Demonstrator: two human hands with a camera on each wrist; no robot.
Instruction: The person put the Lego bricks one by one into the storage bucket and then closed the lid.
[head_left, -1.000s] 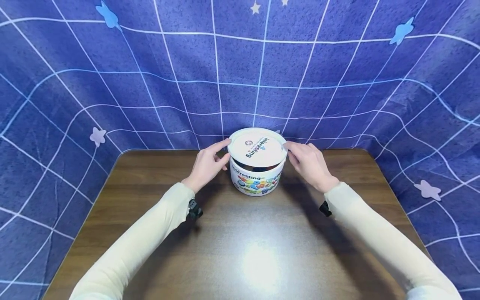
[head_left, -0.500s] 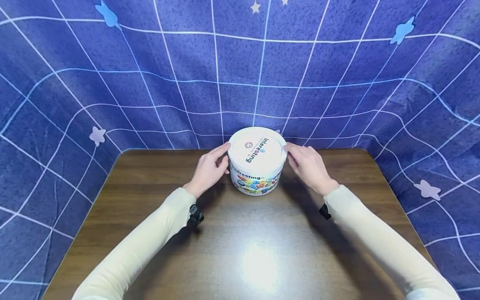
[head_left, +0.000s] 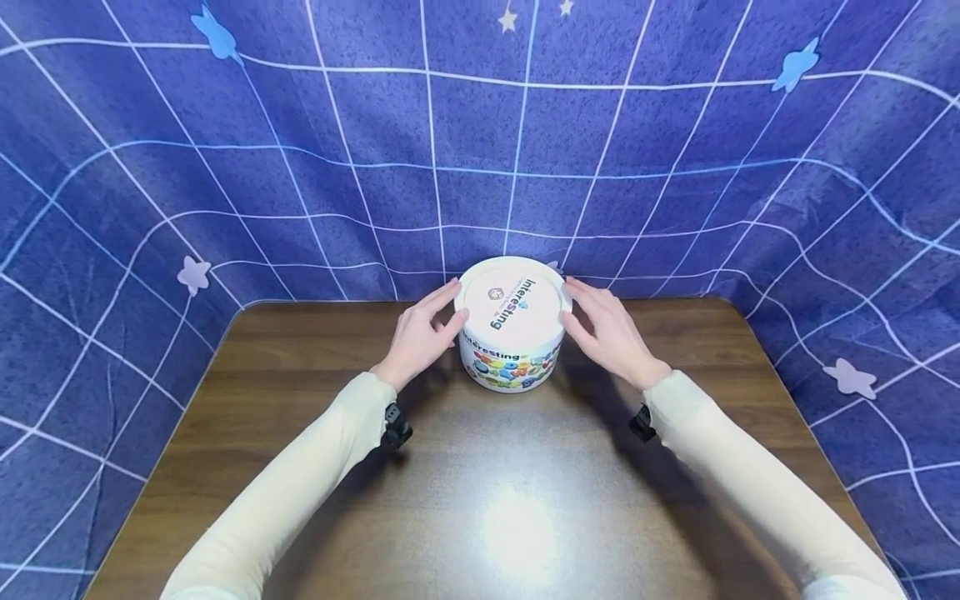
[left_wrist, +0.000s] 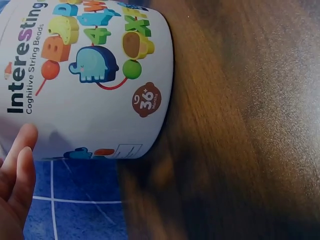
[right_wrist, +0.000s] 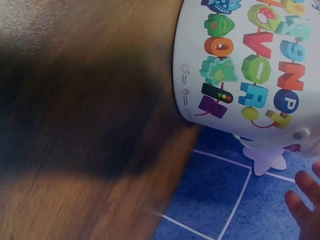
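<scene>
A round white tub (head_left: 512, 375) printed with colourful bead pictures stands at the table's back edge. Its white lid (head_left: 480, 287), marked "Interesting", sits level on top and hides the inside. At the left side of the rim, my left hand (head_left: 415, 340) rests its fairly straight fingertips, the thumb toward the front. My right hand (head_left: 613, 340) mirrors it on the right side, thumb and fingertips at the rim. Fingers (left_wrist: 22, 172) show beside the printed wall in the left wrist view. In the right wrist view, fingers (right_wrist: 300, 205) lie past the tub's hanger knob (right_wrist: 301, 134).
The brown wooden table (head_left: 450, 483) extends in front of the tub, with a bright light reflection on it. Behind and at both sides hangs a blue cloth (head_left: 480, 125) with white grid lines and stars. Black wrist cameras (head_left: 396, 427) are strapped at the cuffs.
A second ago the lid was tilted with a dark gap at the front. It has come down flat and the gap is gone. Both thumbs have since moved up to the rim.
</scene>
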